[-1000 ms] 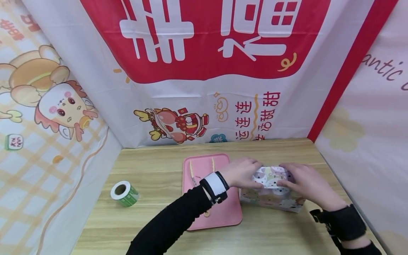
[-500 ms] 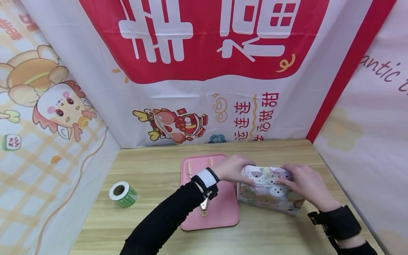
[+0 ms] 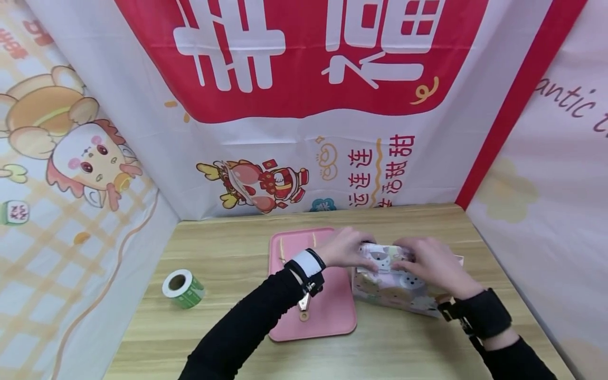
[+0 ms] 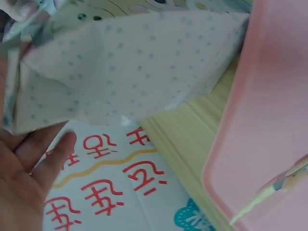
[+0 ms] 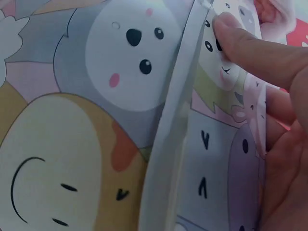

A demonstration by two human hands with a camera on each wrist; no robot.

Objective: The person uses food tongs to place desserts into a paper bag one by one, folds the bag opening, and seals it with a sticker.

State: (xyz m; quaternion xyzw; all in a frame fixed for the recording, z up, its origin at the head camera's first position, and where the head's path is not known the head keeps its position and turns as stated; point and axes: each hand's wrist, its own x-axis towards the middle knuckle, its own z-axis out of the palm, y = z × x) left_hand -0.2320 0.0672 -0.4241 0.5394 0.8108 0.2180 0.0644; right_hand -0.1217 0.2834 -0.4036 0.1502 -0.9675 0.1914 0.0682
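A paper bag (image 3: pixel 389 290) printed with cartoon animals lies right of the pink tray, its top folded over. My left hand (image 3: pixel 344 248) pinches the left end of that fold, thumb on the near side. Further right along the fold, my right hand (image 3: pixel 429 264) grips it, thumb in front and fingers behind. In the left wrist view the bag's dotted side (image 4: pixel 134 67) bulges outward beside my left fingers. The right wrist view shows my right thumb (image 5: pixel 260 53) pressing the printed flap, above a pale folded edge.
The pink tray (image 3: pixel 328 322) lies beside the bag, bearing a slim tool (image 3: pixel 304 306) with a metal part and a round tan end, partly hidden under my left arm. A roll of green labels (image 3: pixel 184 288) stands at the left. A printed cloth (image 3: pixel 266 132) hangs behind the table.
My right hand has slid left along the fold towards my left hand, uncovering the bag's right end. My left hand first shifted slightly left and now stays at the fold's left end.
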